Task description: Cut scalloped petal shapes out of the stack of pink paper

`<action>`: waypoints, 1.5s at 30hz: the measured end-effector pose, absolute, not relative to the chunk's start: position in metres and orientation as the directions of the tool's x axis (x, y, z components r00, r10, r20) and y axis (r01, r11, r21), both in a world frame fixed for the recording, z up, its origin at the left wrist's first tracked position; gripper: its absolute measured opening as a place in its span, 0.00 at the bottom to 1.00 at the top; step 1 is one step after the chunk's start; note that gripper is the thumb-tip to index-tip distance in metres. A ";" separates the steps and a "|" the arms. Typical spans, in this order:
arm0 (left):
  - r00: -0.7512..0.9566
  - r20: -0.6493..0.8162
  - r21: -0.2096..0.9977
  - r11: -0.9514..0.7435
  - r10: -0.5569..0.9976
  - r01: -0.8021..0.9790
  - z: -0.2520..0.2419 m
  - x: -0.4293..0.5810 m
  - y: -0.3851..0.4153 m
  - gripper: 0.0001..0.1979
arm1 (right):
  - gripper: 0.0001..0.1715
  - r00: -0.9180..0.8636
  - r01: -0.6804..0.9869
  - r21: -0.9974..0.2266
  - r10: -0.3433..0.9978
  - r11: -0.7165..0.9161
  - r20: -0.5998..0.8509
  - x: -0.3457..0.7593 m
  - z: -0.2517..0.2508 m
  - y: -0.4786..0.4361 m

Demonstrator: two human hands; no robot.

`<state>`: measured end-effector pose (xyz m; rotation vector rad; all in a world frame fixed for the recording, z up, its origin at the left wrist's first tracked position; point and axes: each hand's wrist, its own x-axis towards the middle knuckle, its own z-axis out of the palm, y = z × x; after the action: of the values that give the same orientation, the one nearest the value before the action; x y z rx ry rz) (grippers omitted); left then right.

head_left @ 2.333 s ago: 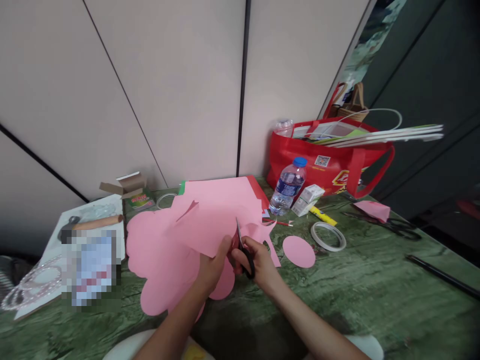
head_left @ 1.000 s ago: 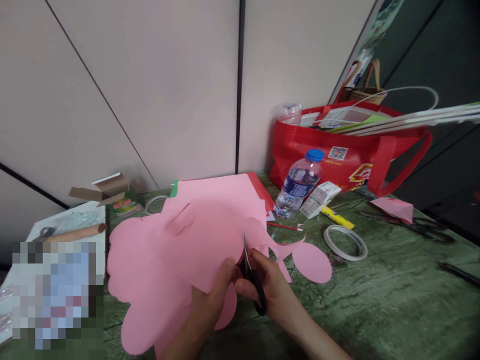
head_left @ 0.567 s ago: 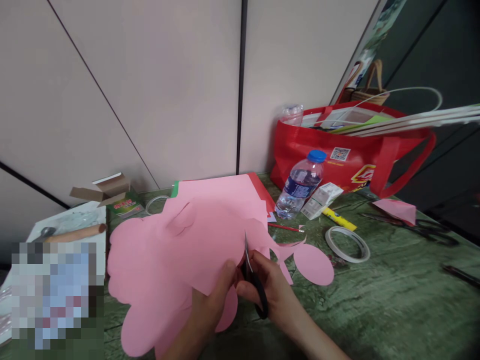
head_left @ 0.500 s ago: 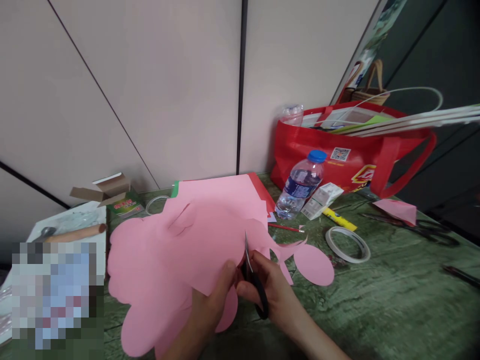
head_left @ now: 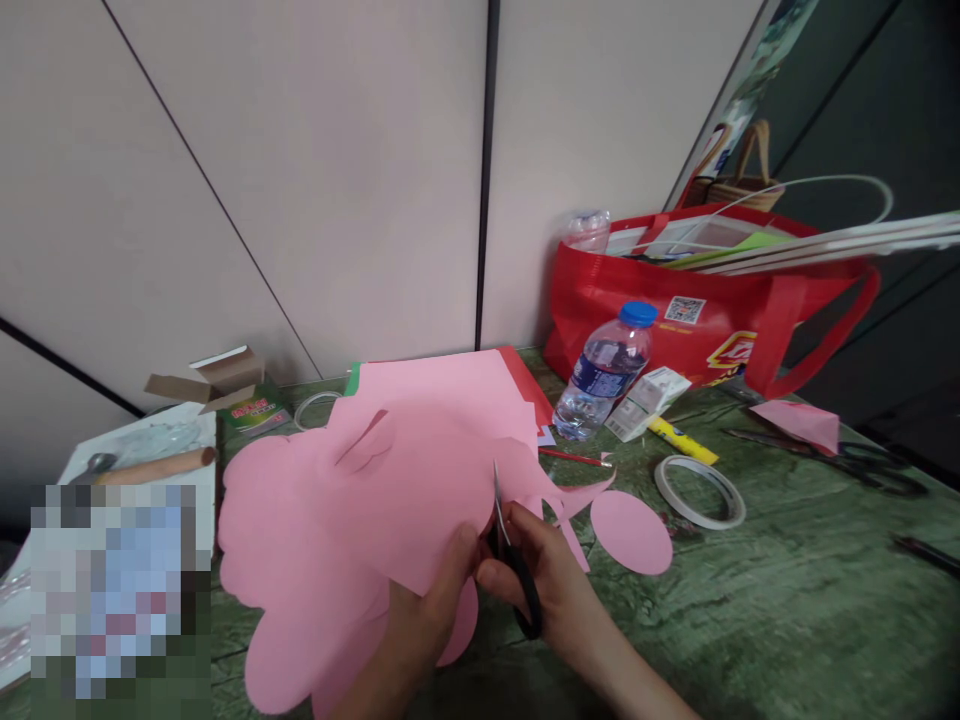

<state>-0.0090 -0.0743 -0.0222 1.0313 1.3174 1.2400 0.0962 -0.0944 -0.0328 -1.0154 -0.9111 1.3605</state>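
A sheet of pink paper (head_left: pixel 427 490) is pinched at its lower right edge by my left hand (head_left: pixel 442 590), thumb on top and fingers hidden underneath. My right hand (head_left: pixel 544 575) grips black-handled scissors (head_left: pixel 521 590), whose blades point away from me and lie at the sheet's right part. A thin curling strip of the paper trails off to the right of the blades. Below the sheet lie large pink cut-outs with rounded lobes (head_left: pixel 277 650). A pink paper oval (head_left: pixel 631 532) rests on the table to the right of my right hand.
Behind the oval stand a water bottle (head_left: pixel 604 375), a small white carton (head_left: pixel 646 402) and a red bag (head_left: pixel 630 280). A tape roll (head_left: pixel 700 492), yellow tube (head_left: pixel 682 440), red pencil (head_left: pixel 574 457) and other scissors (head_left: pixel 862 460) lie rightward. An opened box (head_left: pixel 255 405) sits left.
The view has shifted very slightly, so everything sits a little further right. My hands, the scissors and the paper keep nearly the same positions.
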 end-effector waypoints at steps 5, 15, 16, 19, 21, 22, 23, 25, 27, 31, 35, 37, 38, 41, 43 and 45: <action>-0.086 -0.117 0.992 0.112 0.989 -0.055 -0.024 -0.010 -0.074 0.11 | 0.21 0.048 -0.337 -0.941 0.997 -0.033 -0.052 0.095 -0.035 -0.094; -0.081 -0.126 0.991 0.122 0.989 -0.056 -0.025 -0.010 -0.073 0.11 | 0.19 0.060 -0.344 -0.938 0.996 -0.035 -0.059 0.094 -0.035 -0.093; -0.083 -0.125 0.991 0.121 0.989 -0.050 -0.024 -0.010 -0.073 0.10 | 0.18 0.059 -0.338 -0.940 0.997 -0.034 -0.058 0.095 -0.035 -0.094; -0.075 -0.128 0.991 0.126 0.989 -0.033 -0.021 -0.011 -0.073 0.11 | 0.18 0.045 -0.346 -0.938 0.998 -0.024 -0.042 0.095 -0.036 -0.094; -0.063 -0.137 0.990 0.136 0.989 -0.029 -0.019 -0.011 -0.073 0.11 | 0.18 0.032 -0.351 -0.936 0.999 -0.026 -0.040 0.096 -0.037 -0.094; -0.055 -0.142 0.990 0.140 0.988 -0.028 -0.018 -0.011 -0.074 0.12 | 0.18 0.028 -0.346 -0.938 0.999 -0.030 -0.042 0.096 -0.037 -0.094; -0.051 -0.144 0.989 0.143 0.988 -0.030 -0.017 -0.011 -0.074 0.12 | 0.18 0.027 -0.339 -0.940 0.999 -0.032 -0.044 0.096 -0.037 -0.094; -0.048 -0.138 0.990 0.136 0.989 -0.037 -0.015 -0.011 -0.074 0.13 | 0.18 0.032 -0.324 -0.946 0.998 -0.034 -0.047 0.096 -0.037 -0.094; -0.048 -0.129 0.991 0.126 0.991 -0.051 -0.016 -0.011 -0.074 0.14 | 0.19 0.043 -0.316 -0.948 0.998 -0.030 -0.046 0.095 -0.036 -0.094; -0.040 -0.136 0.988 0.132 0.990 -0.078 -0.019 -0.012 -0.071 0.13 | 0.18 0.044 -0.330 -0.944 0.998 -0.027 -0.044 0.095 -0.035 -0.094; 0.076 -0.119 0.989 0.124 0.990 -0.074 -0.025 -0.016 -0.067 0.16 | 0.18 0.041 -0.331 -0.943 0.998 -0.038 -0.054 0.095 -0.033 -0.094; 0.078 -0.105 0.992 0.110 0.991 -0.057 -0.029 -0.018 -0.066 0.17 | 0.19 0.055 -0.307 -0.950 0.996 -0.053 -0.073 0.095 -0.031 -0.094; 0.063 -0.104 0.993 0.107 0.993 -0.045 -0.031 -0.019 -0.065 0.17 | 0.19 0.060 -0.294 -0.954 0.995 -0.061 -0.082 0.095 -0.030 -0.094; 0.044 -0.112 0.994 0.113 0.993 -0.016 -0.036 -0.021 -0.065 0.17 | 0.19 0.070 -0.273 -0.959 0.993 -0.076 -0.098 0.095 -0.030 -0.093; 0.049 -0.111 0.993 0.113 0.993 -0.028 -0.038 -0.021 -0.064 0.18 | 0.18 0.064 -0.277 -0.958 0.993 -0.076 -0.098 0.095 -0.033 -0.094; 0.064 -0.095 0.993 0.099 0.993 -0.063 -0.038 -0.021 -0.064 0.18 | 0.17 0.055 -0.289 -0.955 0.995 -0.067 -0.087 0.095 -0.035 -0.094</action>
<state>-0.0210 -0.0638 -0.0381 1.1184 1.1603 1.1241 0.0954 -0.0938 -0.0349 -1.0778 -0.9070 1.3393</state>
